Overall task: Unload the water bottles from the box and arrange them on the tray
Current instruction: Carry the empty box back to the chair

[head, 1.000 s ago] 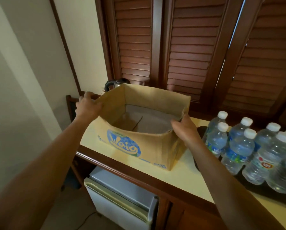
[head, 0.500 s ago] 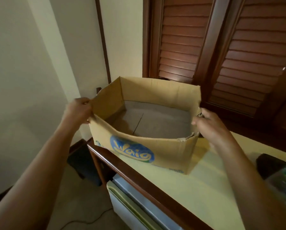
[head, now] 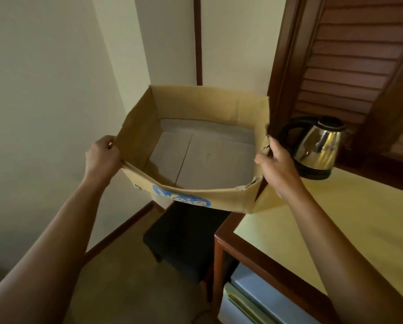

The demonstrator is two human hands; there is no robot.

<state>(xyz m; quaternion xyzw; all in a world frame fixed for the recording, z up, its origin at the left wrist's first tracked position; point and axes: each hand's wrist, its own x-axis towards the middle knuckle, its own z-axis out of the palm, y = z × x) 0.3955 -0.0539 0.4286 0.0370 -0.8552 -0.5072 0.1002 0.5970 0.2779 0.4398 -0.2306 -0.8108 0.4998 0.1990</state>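
An open cardboard box (head: 209, 106) with a blue logo on its front hangs in the air, mostly past the left end of the counter. Its grey bottom is bare; no bottles are inside. My left hand (head: 102, 155) grips the box's left wall. My right hand (head: 277, 167) grips its right front corner. The water bottles and the tray are out of view.
A steel electric kettle (head: 317, 146) stands on the cream counter (head: 336, 218) just right of the box. A dark stool (head: 186, 239) sits on the floor under the box. A small fridge (head: 261, 300) is under the counter. Wooden shutters fill the back right.
Both hands have carried the box leftward off the counter, out over the floor and stool. The view swung left, so the bottles left the frame and the kettle appeared.
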